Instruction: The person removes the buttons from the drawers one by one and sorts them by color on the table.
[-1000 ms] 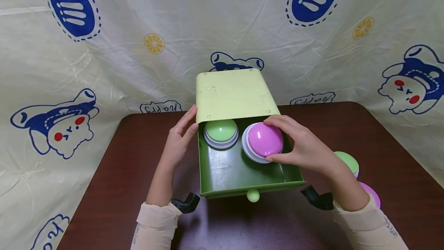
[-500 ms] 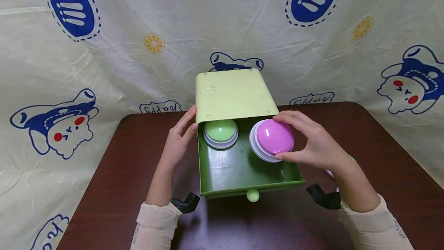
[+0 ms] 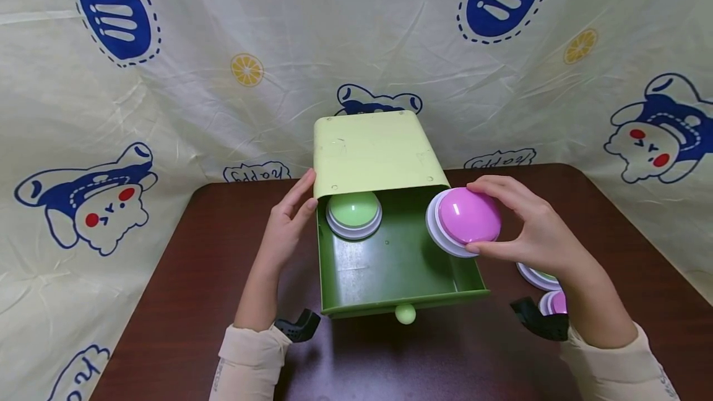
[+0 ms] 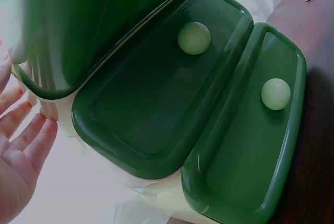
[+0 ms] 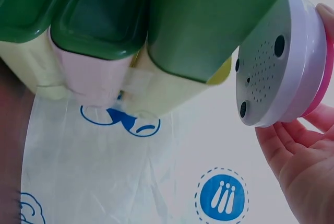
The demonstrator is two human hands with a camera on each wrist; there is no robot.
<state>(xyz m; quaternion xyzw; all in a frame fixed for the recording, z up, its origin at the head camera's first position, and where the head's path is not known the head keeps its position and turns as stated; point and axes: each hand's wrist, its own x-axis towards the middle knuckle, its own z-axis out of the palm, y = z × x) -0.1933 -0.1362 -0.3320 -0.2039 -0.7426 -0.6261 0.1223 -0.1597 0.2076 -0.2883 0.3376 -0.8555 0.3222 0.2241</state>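
My right hand (image 3: 537, 228) grips a pink-domed push button (image 3: 470, 215) by its edge, thumb below and fingers above. It is tilted over the right side of the pulled-out green drawer (image 3: 362, 280). The right wrist view shows the button's white underside (image 5: 261, 62), with small holes and dark round feet. Inside the drawer, at the back left, sits a green-domed push button (image 3: 353, 210). My left hand (image 3: 286, 221) rests its extended fingertips against the left side of the pale yellow drawer cabinet (image 3: 375, 153).
Below the open drawer, two lower drawers with round knobs, a middle drawer (image 4: 141, 104) and a bottom drawer (image 4: 235, 166), are closed. Right of the cabinet, a green button (image 3: 537, 276) and a pink button (image 3: 553, 303) stand on the dark wooden table (image 3: 211, 302), partly behind my right arm. A patterned sheet (image 3: 356, 30) hangs behind.
My right hand has carried the pink button rightward, from over the drawer's inside to its right wall. The left hand, cabinet and green button in the drawer have stayed put.
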